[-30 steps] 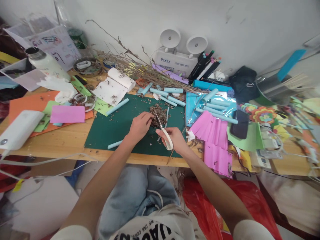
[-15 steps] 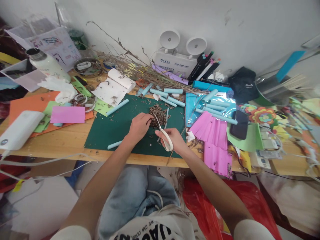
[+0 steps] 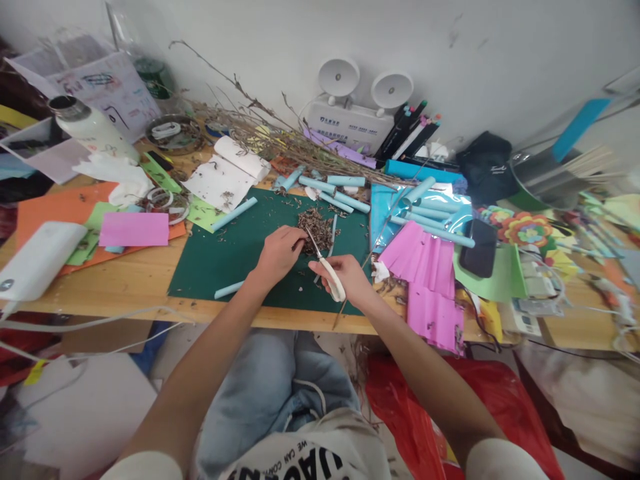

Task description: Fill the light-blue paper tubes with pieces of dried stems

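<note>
My right hand (image 3: 345, 275) grips a pair of scissors with white handles (image 3: 332, 279). Their blades point up and left toward a heap of small brown dried plant bits (image 3: 316, 225). Close by on the left, my left hand (image 3: 281, 249) is closed in a pinch at the heap's near edge. What sits between its fingertips is too small to make out. Under both hands lies a dark green cutting mat (image 3: 215, 257). A light blue paper tube (image 3: 229, 289) shows partly beyond my left wrist, and a thin pale blue strip (image 3: 333, 235) lies by the heap.
Long dried twigs (image 3: 260, 133) stretch along the back. Several blue tubes (image 3: 345, 200) lie at the mat's far edge, others on a blue packet (image 3: 383, 220). Pink crepe paper (image 3: 425, 267) and a phone (image 3: 477, 248) are at right. A white power bank (image 3: 43, 260) lies at left.
The scissors' handles have drawn slightly closer together and shifted a little left with my right hand. My left hand stays at the heap.
</note>
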The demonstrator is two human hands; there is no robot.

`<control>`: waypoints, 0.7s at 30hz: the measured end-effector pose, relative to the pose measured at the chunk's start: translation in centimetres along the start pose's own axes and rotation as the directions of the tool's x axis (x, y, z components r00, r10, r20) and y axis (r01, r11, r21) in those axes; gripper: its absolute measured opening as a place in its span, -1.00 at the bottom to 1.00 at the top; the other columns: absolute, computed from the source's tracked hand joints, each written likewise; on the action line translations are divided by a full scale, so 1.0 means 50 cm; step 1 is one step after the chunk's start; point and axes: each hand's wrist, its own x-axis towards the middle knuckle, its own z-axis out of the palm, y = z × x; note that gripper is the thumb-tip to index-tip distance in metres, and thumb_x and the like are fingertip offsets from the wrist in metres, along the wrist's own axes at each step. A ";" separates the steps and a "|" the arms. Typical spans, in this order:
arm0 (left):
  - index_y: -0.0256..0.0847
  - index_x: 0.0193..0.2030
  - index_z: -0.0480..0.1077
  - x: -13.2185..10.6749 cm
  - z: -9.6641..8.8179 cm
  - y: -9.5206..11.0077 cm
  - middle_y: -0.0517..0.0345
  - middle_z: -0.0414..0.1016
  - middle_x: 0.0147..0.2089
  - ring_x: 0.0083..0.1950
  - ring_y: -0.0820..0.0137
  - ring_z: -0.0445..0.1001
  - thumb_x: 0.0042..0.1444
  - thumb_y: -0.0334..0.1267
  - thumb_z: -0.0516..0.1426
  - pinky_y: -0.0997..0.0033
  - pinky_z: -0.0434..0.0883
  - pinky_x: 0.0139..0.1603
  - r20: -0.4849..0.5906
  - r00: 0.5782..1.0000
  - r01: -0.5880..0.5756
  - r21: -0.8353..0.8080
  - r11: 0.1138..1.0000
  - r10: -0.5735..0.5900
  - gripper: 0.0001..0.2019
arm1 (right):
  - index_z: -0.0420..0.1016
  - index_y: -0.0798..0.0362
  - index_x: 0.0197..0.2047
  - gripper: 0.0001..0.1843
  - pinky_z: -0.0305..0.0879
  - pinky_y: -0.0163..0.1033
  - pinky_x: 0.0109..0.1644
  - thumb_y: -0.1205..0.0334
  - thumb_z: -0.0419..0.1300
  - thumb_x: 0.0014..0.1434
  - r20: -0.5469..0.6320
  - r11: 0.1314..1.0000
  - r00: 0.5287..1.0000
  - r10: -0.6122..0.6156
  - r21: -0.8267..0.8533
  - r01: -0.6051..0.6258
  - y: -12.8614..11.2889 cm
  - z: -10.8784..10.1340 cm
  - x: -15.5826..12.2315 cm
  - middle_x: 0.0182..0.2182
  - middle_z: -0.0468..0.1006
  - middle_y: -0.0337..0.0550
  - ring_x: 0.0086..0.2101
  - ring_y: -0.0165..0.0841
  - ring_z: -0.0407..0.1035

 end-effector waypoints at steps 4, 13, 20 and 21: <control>-0.20 -0.22 0.52 0.002 0.000 0.002 0.06 0.62 -0.18 -0.11 0.33 0.57 0.17 -0.44 0.13 0.30 0.52 -0.04 0.019 1.000 0.026 -0.046 0.999 -0.025 -0.85 | 0.42 0.05 -0.56 -0.48 0.11 -0.38 -0.67 -0.26 0.35 -0.05 -0.051 0.999 0.998 -0.029 -0.033 0.028 0.011 0.004 0.006 -0.72 0.36 -0.31 -0.71 -0.48 0.24; -0.18 -0.24 0.59 0.005 0.002 0.004 0.06 0.62 -0.15 -0.13 0.37 0.58 0.18 -0.42 0.13 0.33 0.56 -0.04 -0.028 0.996 0.084 -0.087 0.993 -0.086 -0.81 | 0.41 0.05 -0.60 -0.48 0.11 -0.36 -0.68 -0.26 0.32 -0.02 -0.091 0.995 0.995 -0.051 -0.091 0.043 0.007 0.007 0.007 -0.75 0.35 -0.29 -0.73 -0.46 0.22; -0.19 -0.27 0.58 0.006 -0.003 0.008 0.08 0.62 -0.18 -0.15 0.39 0.58 0.16 -0.44 0.16 0.36 0.55 -0.05 -0.063 0.994 0.079 -0.092 0.993 -0.085 -0.84 | 0.38 0.05 -0.62 -0.46 0.10 -0.38 -0.69 -0.27 0.31 0.00 -0.076 0.987 0.994 -0.076 -0.145 0.064 0.008 0.001 0.006 -0.74 0.34 -0.29 -0.73 -0.46 0.25; -0.19 -0.28 0.58 0.007 -0.004 0.009 0.09 0.62 -0.18 -0.15 0.39 0.58 0.15 -0.44 0.16 0.36 0.55 -0.05 -0.059 0.994 0.087 -0.086 0.992 -0.093 -0.84 | 0.38 0.05 -0.62 -0.45 0.11 -0.38 -0.69 -0.27 0.31 0.00 -0.071 0.986 0.995 -0.074 -0.152 0.063 0.009 0.001 0.006 -0.74 0.35 -0.29 -0.73 -0.47 0.25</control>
